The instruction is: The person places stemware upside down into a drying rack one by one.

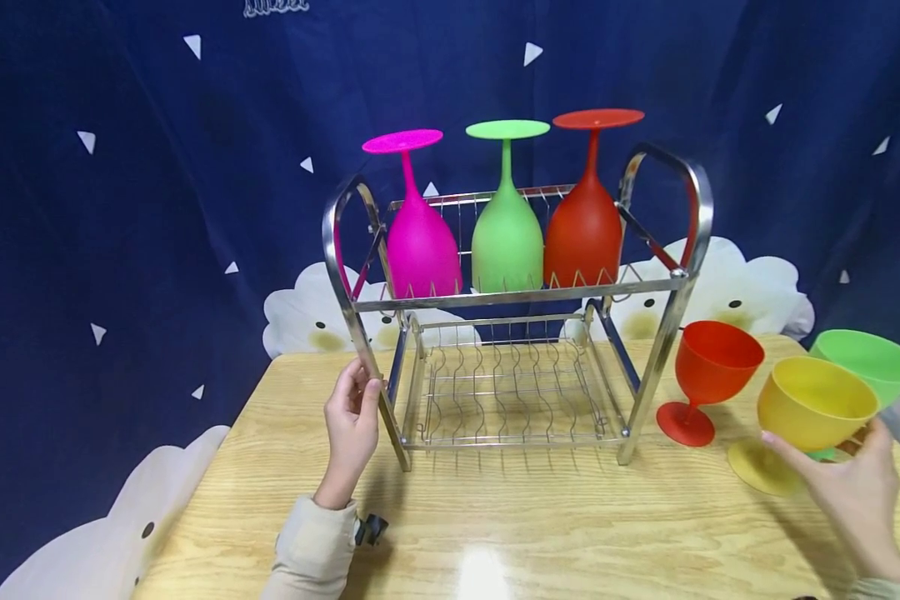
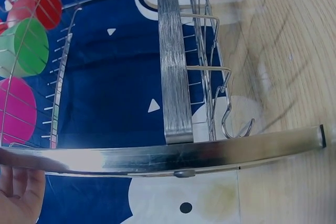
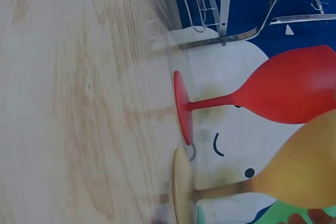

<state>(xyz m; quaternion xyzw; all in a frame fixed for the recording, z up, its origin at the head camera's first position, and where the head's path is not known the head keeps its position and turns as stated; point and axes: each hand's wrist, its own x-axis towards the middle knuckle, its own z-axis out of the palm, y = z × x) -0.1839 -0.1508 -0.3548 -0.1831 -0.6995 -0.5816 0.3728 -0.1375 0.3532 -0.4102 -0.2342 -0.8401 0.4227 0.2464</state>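
In the head view my left hand (image 1: 352, 417) grips the left front leg of a two-tier metal dish rack (image 1: 521, 297), thumb in front. The left wrist view shows fingers (image 2: 21, 184) against that metal bar. At the right, my right hand (image 1: 851, 479) holds a yellow goblet (image 1: 817, 408) by its bowl, thumb on one side and fingers on the other. The goblet is upright; I cannot tell whether its foot touches the table. A red goblet (image 1: 716, 367) stands upright beside it, and a green goblet (image 1: 870, 358) is partly hidden behind it.
On the rack's upper tier, pink (image 1: 423, 250), green (image 1: 507, 242) and red (image 1: 583, 233) goblets sit upside down. The lower tier (image 1: 510, 392) is a wavy wire shelf. A wooden table (image 1: 555, 525) carries everything, with a dark blue patterned curtain (image 1: 157, 208) behind.
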